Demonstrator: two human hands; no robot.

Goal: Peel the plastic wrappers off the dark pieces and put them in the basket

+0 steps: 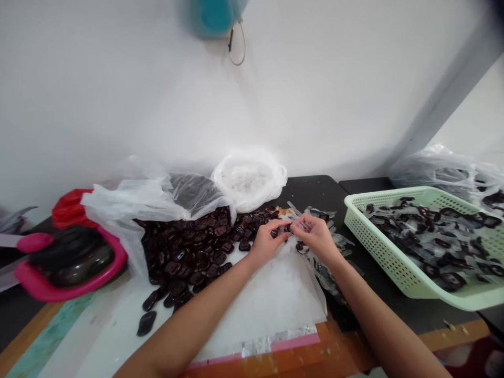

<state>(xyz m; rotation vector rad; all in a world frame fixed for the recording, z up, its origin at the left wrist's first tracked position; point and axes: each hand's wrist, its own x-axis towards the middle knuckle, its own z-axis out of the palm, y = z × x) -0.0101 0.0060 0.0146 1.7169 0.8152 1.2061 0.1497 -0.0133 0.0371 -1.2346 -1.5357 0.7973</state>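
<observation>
My left hand (269, 240) and my right hand (313, 237) meet over the white sheet (271, 294), fingertips almost touching. Between them is a small dark glossy piece (289, 228), pinched by the left thumb and fingers. The right fingers are closed at its other side; whether they also hold a clear strip is hard to see. To the left, a heap of dark brown glossy pieces (197, 247) spills from a white plastic bag (137, 199). Several clear plastic strips (328, 281) lie under and beside my right hand.
At right stands a pale green perforated basket (388, 262) with dark pieces and clear strips. Behind my hands is a white bag (252, 178) with small clear bits. A pink-rimmed basin (71, 291) and a red bag (73, 209) sit at left. A wall rises behind the table.
</observation>
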